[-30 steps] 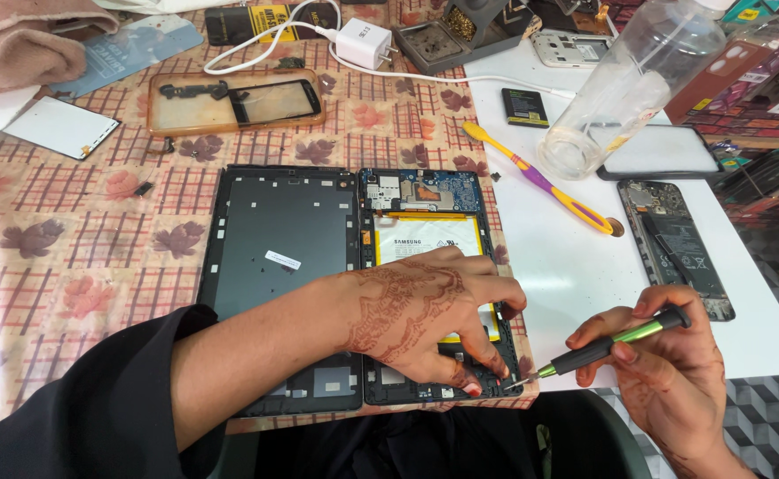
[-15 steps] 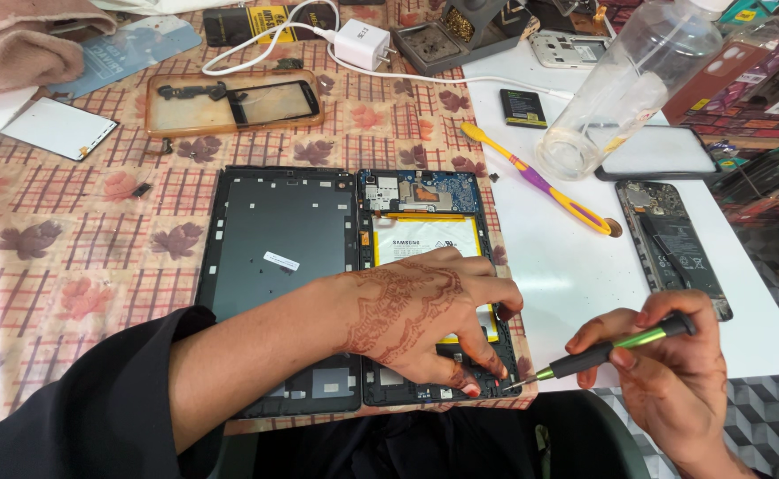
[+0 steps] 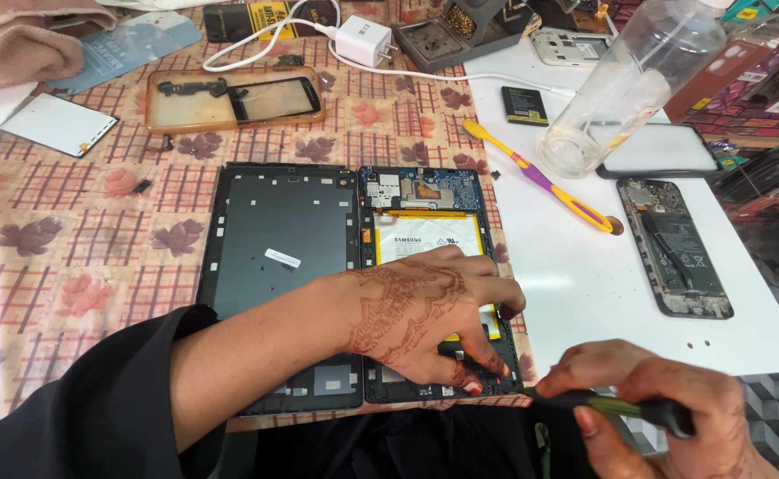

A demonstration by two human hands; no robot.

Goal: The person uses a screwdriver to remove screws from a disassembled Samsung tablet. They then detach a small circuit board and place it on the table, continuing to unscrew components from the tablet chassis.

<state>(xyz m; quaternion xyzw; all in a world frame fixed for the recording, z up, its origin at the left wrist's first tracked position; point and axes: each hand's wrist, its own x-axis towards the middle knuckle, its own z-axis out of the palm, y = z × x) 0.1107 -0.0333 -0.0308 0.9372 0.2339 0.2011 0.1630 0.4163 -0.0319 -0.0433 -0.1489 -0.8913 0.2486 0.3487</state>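
An opened tablet lies in front of me: its dark back cover (image 3: 274,257) on the left, its body with a white battery (image 3: 425,238) and blue circuit board (image 3: 420,188) on the right. My left hand (image 3: 425,315) presses flat on the battery's lower part, fingertips at the tablet's bottom right corner. My right hand (image 3: 664,417) grips a black and green screwdriver (image 3: 625,408), its tip pointing at that same corner next to my left fingertips.
On the white board at right lie a yellow and purple toothbrush (image 3: 540,177), a tipped clear plastic bottle (image 3: 629,84), an opened phone (image 3: 673,247) and a small black battery (image 3: 524,105). A phone frame in an amber case (image 3: 234,96), a white charger (image 3: 363,40) and a pink cloth (image 3: 26,40) lie further back.
My right hand has dropped lower and nearer to me, laying the screwdriver flatter. The left hand stays pressed on the tablet.
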